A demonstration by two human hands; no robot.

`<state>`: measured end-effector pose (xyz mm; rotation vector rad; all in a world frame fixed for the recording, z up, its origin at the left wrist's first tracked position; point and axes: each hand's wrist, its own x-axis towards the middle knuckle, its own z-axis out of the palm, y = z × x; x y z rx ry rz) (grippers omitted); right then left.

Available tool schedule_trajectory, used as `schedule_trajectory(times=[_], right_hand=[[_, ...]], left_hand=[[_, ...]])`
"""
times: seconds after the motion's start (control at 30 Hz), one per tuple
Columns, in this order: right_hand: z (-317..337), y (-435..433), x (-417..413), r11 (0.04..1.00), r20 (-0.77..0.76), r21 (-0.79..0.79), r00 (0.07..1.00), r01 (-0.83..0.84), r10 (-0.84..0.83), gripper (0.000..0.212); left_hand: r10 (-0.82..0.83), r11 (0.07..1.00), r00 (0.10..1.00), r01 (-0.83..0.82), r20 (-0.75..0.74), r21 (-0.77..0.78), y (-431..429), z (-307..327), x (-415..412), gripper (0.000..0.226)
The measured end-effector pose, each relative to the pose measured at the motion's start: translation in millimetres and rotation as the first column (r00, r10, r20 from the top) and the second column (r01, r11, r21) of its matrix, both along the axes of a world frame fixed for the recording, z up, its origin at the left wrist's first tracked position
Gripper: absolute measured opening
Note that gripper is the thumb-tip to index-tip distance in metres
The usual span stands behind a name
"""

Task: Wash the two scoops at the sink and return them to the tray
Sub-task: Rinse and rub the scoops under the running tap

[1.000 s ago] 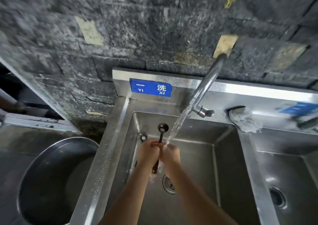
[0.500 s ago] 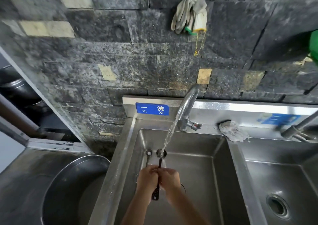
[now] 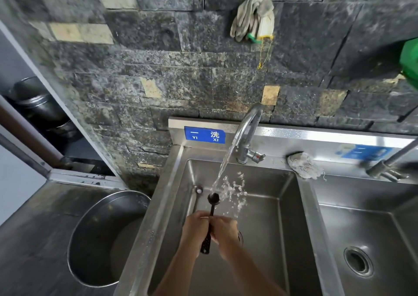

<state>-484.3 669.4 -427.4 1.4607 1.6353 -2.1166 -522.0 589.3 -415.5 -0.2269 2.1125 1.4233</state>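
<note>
A dark long-handled scoop [image 3: 212,199] stands nearly upright over the left sink basin [image 3: 260,205], its small round bowl at the top. Water from the curved tap [image 3: 246,128] hits the bowl and splashes to the right. My left hand [image 3: 195,227] and my right hand [image 3: 224,229] both close around the middle of the handle, side by side. The perforated handle end [image 3: 205,247] sticks out below them. I cannot make out a second scoop or a tray.
A grey cloth [image 3: 304,165] lies on the rim between the basins. The right basin [image 3: 362,239] has a round drain and a second tap [image 3: 391,162]. A large steel pot [image 3: 106,239] stands left of the sink. Work gloves [image 3: 253,16] hang on the stone wall.
The view has tilted up, showing more wall. The scoop's bowl now sits under the stream, and water sprays off it. Both hands keep their hold on the handle.
</note>
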Motion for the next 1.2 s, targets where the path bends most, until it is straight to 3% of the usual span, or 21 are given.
schedule_trajectory(times=[0.17, 0.37, 0.7, 1.2], right_hand=[[-0.5, -5.1, -11.6, 0.999, 0.001, -0.032, 0.999, 0.036, -0.036, 0.024], [4.0, -6.2, -13.9, 0.992, -0.081, -0.084, 0.991, 0.096, -0.103, 0.020], [10.8, -15.0, -21.6, 0.967, -0.130, -0.147, 0.965, 0.207, -0.226, 0.021], [22.4, -19.9, -6.9, 0.957, -0.208, -0.202, 0.946, 0.206, -0.247, 0.019]], left_hand=[[0.000, 1.000, 0.999, 0.000, 0.040, 0.007, 8.2, -2.9, -21.3, 0.027], [-0.007, 0.967, 0.951, -0.072, 0.310, 0.243, 12.0, -9.7, -46.4, 0.021], [-0.030, 0.966, 0.946, -0.057, 0.323, 0.254, 18.4, -13.5, -65.0, 0.024], [-0.009, 0.949, 0.946, -0.094, 0.325, 0.300, 11.7, -10.1, -59.3, 0.022]])
